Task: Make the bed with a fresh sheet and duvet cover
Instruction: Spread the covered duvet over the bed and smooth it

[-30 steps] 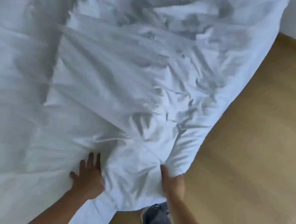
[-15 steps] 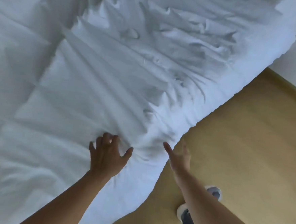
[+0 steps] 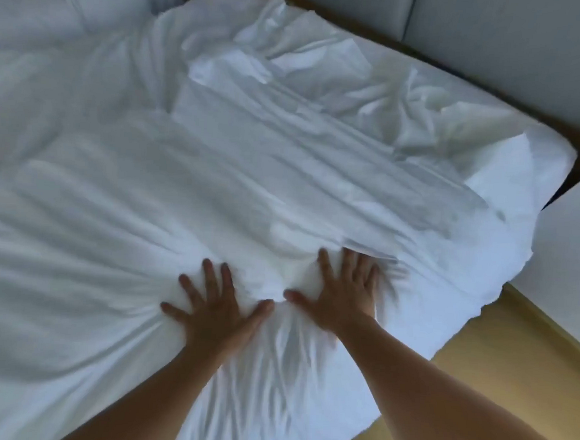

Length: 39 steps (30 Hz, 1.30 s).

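- The white duvet cover [image 3: 236, 181], soft and creased cloth, fills the left and centre of the frame, bunched at upper centre
- Left hand [image 3: 217, 305] and right hand [image 3: 343, 292] press flat on it at lower centre, fingers spread, grasping nothing
- Half a second earlier the right hand was over the wooden floor [image 3: 512, 359]
- Grey panels [image 3: 500, 32] stand upper right

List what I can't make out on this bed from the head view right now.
- Mattress and any fitted sheet: covered by the white duvet, head view.
- Outer fingers of the right hand: motion-blurred.
- Bed's left side: cut off by the frame edge.
- Pillow, top left: soft focus, partly cropped.
- Fabric under the left hand: hidden by the palm.
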Motion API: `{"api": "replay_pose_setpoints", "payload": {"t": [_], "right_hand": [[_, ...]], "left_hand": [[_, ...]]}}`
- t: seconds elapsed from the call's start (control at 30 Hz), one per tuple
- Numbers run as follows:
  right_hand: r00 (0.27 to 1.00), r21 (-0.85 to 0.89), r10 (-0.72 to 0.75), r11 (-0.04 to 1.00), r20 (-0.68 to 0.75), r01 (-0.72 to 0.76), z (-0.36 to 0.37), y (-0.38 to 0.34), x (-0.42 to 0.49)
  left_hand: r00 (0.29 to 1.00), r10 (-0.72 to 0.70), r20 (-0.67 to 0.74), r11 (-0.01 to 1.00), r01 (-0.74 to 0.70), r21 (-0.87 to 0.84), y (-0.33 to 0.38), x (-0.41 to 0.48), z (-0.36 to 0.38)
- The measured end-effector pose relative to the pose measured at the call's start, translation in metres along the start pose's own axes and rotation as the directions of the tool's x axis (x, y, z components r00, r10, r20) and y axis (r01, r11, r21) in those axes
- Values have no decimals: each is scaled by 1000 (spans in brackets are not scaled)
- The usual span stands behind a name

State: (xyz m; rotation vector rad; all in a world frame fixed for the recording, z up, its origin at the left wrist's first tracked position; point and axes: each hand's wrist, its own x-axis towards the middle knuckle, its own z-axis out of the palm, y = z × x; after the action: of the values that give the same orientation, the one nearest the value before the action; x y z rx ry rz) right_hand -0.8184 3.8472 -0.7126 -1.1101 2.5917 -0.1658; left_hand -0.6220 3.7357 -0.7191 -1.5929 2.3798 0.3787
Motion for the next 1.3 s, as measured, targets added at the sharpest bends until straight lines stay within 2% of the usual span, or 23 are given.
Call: {"api": "replay_pose_setpoints", "payload": {"t": [0.17, 0.3, 0.4, 0.5, 0.57, 0.6, 0.63, 0.7, 0.73, 0.8, 0.87, 0.9, 0.97, 1.0, 1.03, 1.07, 1.1, 1.13, 1.17, 1.2, 1.23, 1.27, 1.3], "right_hand": [[978, -31, 122, 991, -167, -129, -48, 81, 161], [984, -107, 129, 984, -122, -143, -94, 121, 288], [994, -89, 102, 991, 25, -99, -122, 122, 352], [995, -51, -33, 998, -89, 28, -133, 97, 370], [974, -34, -107, 994, -198, 102, -132, 68, 373], [972, 1, -98, 995, -213, 101, -132, 51, 375], [992, 76, -66, 994, -111, 75, -135, 35, 383], [982, 171, -60, 985, 181, 28, -139, 16, 406], [951, 233, -119, 971, 287, 51, -144, 13, 416], [893, 365, -223, 928, 391, 73, -175, 19, 434], [910, 438, -301, 885, 283, 157, -216, 38, 452], [928, 429, -333, 872, 165, 237, -234, 50, 458], [925, 326, -353, 866, -141, 380, -261, 76, 467], [913, 259, -364, 878, -184, 403, -265, 88, 470], [922, 201, -383, 900, -61, 387, -261, 99, 470], [906, 154, -386, 920, 175, 362, -253, 109, 467], [823, 147, -382, 924, 420, 354, -240, 120, 465], [725, 178, -368, 928, 582, 328, -234, 129, 468], [700, 268, -395, 918, 594, 291, -237, 135, 476], [770, 348, -452, 883, 450, 314, -239, 143, 493], [856, 330, -476, 856, 203, 397, -241, 153, 513], [895, 198, -446, 877, -8, 438, -245, 165, 536], [925, 77, -362, 925, -116, 371, -251, 177, 556]], "left_hand": [[994, -5, -108, 1000, 6, 12, 103, 115, -21], [990, -57, -128, 998, 56, -12, 179, 221, -57], [990, -119, -76, 992, 117, -36, 212, 272, -81], [944, -168, -284, 969, 105, -224, 244, 296, -115], [848, -195, -492, 952, 43, -304, 278, 320, -138], [813, -252, -525, 939, 75, -335, 292, 337, -150], [821, -346, -455, 901, 155, -404, 301, 355, -164], [829, -544, -129, 740, 401, -540, 308, 388, -185], [811, -586, -8, 684, 489, -541, 306, 399, -192], [806, -587, 82, 650, 528, -546, 310, 418, -220], [818, -574, 49, 604, 462, -650, 326, 434, -264], [830, -558, 5, 565, 384, -730, 336, 439, -282], [852, -523, -6, 409, 245, -879, 351, 438, -302], [860, -510, 30, 324, 224, -919, 356, 433, -296], [870, -478, 124, 319, 304, -898, 361, 425, -275], [863, -439, 250, 406, 439, -802, 370, 413, -254], [833, -428, 352, 531, 546, -648, 382, 401, -234], [831, -403, 384, 667, 554, -498, 390, 402, -220], [845, -411, 343, 725, 531, -439, 397, 408, -221], [858, -416, 301, 726, 513, -458, 401, 417, -228], [869, -403, 287, 732, 494, -470, 402, 425, -236], [862, -444, 243, 704, 503, -501, 403, 432, -239], [850, -489, 195, 705, 517, -485, 404, 434, -238]]}}
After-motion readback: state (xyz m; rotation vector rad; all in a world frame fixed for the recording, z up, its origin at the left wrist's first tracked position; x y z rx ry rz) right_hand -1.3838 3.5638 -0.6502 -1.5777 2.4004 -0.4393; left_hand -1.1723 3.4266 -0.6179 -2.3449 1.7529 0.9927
